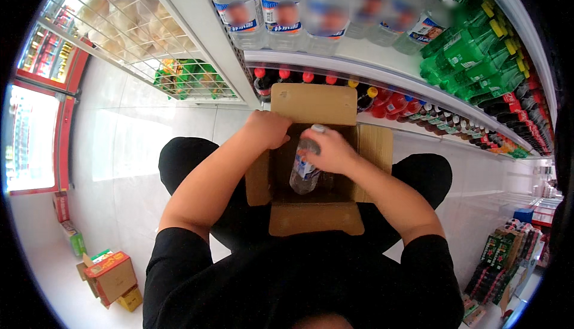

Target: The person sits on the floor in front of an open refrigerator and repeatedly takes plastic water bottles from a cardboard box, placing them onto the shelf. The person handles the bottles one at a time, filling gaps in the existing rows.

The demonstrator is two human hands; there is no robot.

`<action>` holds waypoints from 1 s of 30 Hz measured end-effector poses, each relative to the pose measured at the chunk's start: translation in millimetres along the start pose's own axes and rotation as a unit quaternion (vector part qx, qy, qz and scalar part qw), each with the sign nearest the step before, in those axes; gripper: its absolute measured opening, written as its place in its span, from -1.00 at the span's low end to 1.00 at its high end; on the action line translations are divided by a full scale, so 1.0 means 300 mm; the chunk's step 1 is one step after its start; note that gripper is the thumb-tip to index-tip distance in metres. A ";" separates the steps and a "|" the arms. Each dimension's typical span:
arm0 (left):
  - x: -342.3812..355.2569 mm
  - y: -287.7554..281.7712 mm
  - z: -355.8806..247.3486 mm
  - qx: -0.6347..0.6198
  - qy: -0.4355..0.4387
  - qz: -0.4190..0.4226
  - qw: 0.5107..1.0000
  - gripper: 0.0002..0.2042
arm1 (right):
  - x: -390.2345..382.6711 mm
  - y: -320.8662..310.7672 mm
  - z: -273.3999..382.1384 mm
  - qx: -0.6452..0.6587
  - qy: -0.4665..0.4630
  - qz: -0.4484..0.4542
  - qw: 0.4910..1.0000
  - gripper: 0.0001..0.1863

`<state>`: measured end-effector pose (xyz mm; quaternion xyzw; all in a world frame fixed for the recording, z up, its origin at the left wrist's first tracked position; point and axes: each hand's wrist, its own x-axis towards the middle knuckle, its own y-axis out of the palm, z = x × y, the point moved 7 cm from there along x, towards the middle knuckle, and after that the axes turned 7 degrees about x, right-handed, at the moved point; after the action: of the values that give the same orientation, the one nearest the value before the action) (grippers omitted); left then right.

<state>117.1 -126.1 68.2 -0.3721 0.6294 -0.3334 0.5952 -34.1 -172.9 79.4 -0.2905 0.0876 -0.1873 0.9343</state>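
An opened cardboard box (314, 104) stands between my knees with its flaps folded outward. My right hand (329, 148) is closed around the upper part of a clear plastic bottle (305, 176) with a white cap and a blue label. The bottle tilts inside the box opening, its base toward me. At the far left corner of the box, my left hand (269, 130) has its fingers curled over the edge, with the fingertips partly hidden. The dark box interior shows little else clearly.
Ahead, a shelf (263, 58) holds similar clear bottles (281, 6) and green bottles (466, 48). Dark and red drinks (391, 103) line the shelf below. A wire rack (137, 24) stands left, a red-framed fridge (63, 137) beyond. Cartons (110, 278) lie behind left; stacked packs (496, 257) stand right.
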 end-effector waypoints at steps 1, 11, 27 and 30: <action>-0.004 -0.008 -0.004 0.006 -0.005 0.008 1.000 -0.52 | 0.010 0.083 -0.038 -0.013 0.028 0.042 0.999 -0.56; -0.018 -0.011 -0.012 -0.004 -0.006 0.012 1.000 -0.53 | 0.085 0.555 -0.453 -0.008 0.189 0.114 0.975 -0.40; -0.040 -0.004 -0.021 0.041 -0.018 0.023 0.999 -0.48 | 0.013 0.740 -0.622 0.183 0.207 0.289 0.916 -0.21; -0.023 -0.034 -0.046 0.032 -0.012 0.046 0.998 -0.47 | -0.080 0.905 -0.794 0.020 0.209 0.386 0.898 -0.27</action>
<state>104.3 -125.6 81.2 -0.3275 0.6276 -0.3214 0.6290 -39.6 -78.1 -269.8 -0.1696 0.3824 0.1303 0.8989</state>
